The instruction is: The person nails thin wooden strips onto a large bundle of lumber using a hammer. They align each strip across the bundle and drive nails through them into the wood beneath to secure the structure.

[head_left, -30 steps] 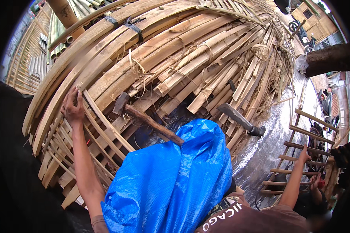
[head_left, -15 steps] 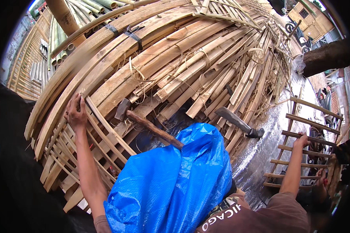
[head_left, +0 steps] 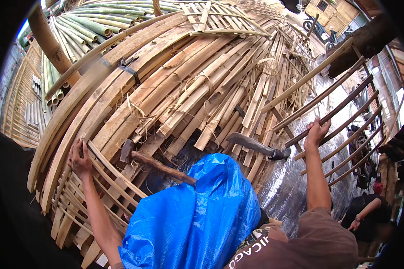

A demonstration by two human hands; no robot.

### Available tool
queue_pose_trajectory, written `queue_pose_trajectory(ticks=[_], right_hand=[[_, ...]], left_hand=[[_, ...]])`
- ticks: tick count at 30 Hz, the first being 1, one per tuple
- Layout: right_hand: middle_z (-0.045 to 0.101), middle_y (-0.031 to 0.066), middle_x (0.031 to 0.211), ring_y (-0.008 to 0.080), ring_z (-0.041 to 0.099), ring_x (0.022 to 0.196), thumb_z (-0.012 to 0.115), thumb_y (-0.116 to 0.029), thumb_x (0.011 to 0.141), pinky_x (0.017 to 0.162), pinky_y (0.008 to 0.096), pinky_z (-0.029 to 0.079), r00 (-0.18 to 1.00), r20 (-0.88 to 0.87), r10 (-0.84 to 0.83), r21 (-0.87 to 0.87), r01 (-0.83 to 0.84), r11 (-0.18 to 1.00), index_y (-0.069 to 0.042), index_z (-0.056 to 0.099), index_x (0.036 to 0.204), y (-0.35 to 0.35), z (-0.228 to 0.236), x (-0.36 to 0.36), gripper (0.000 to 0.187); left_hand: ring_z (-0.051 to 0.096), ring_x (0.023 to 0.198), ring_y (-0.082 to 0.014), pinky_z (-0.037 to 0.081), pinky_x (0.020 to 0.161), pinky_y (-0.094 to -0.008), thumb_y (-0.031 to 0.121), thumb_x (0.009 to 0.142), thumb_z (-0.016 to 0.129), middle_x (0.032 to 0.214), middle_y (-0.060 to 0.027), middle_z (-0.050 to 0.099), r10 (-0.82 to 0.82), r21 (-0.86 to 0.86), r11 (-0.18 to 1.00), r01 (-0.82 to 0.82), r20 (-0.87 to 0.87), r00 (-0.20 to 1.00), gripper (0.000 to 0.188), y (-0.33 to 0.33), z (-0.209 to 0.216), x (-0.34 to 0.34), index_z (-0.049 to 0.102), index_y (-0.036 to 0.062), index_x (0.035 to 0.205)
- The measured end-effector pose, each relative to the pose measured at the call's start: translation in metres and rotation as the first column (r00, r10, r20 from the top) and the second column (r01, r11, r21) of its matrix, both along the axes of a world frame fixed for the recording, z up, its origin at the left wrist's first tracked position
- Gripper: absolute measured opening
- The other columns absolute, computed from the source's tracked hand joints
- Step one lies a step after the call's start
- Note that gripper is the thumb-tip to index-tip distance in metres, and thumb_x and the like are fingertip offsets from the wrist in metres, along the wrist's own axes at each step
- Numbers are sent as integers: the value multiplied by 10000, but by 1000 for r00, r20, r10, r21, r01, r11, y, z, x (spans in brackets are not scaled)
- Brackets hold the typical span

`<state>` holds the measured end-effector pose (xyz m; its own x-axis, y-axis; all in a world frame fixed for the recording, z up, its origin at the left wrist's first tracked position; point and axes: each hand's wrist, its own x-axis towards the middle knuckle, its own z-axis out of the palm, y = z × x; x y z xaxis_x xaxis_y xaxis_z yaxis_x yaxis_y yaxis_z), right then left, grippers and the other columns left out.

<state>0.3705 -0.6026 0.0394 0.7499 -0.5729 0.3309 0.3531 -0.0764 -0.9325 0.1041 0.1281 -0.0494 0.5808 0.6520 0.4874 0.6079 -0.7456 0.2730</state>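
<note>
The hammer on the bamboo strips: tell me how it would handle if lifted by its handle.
The hammer probably feels head-heavy: a dark metal head on a long wooden handle. The rough handle likely grips well. It seems stiff and unlikely to roll off the uneven bamboo strips.

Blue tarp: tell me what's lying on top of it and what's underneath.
A hammer's wooden handle rests across the blue tarp's upper edge, its head on the bamboo strips. Whatever lies beneath the tarp is covered and cannot be seen.
</note>
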Motion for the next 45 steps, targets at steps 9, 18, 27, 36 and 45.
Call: queue_pose_trajectory(ticks=[9, 18, 27, 36, 45], right_hand=[[496, 60, 921, 81, 441, 574, 552, -49, 976, 470, 250, 397, 999, -44, -13, -148, 6, 989, -86, 215, 1512, 45, 5, -3, 634], [587, 69, 954, 118, 528, 649, 582, -109, 963, 465, 253, 423, 986, -142, -83, -342, 30, 939, -43, 259, 1515, 26, -28, -7, 644], [582, 253, 1250, 304, 612, 1065, 604, -122, 936, 960, 360, 452, 975, -196, -109, -546, -16, 838, 91, 328, 1452, 36, -72, -29, 622], [573, 53, 895, 77, 467, 588, 593, -142, 970, 475, 238, 420, 992, -101, -82, -607, 4, 794, -21, 262, 1517, 43, -85, -34, 651], [601, 161, 1180, 178, 607, 749, 593, -115, 961, 618, 265, 497, 948, -319, 5, -345, -121, 931, -7, 249, 1516, 47, -55, -44, 661]], left_hand=[[512, 1288, -210, 296, 1101, -399, 353, 988, 539, 1336, 7, 617, -32, 11, 999, 32, 5, 999, 342, 0, 3, -4, 680, 148, 1221], [520, 1278, -222, 301, 1097, -408, 317, 987, 550, 1315, -6, 628, -64, -26, 997, 66, 73, 995, 313, -1, 3, 1, 691, 134, 1198], [516, 1279, -212, 276, 1098, -418, 340, 987, 553, 1308, 21, 631, -29, 8, 1000, 29, 34, 999, 319, 5, -2, -4, 680, 159, 1216], [504, 1291, -198, 279, 1096, -409, 343, 988, 552, 1329, 34, 618, -43, -2, 999, 43, 26, 999, 319, -1, 2, -2, 679, 160, 1217], [513, 1282, -201, 297, 1092, -391, 321, 988, 549, 1324, 17, 621, -40, 6, 999, 40, 26, 999, 308, -1, 3, -2, 678, 156, 1213]])
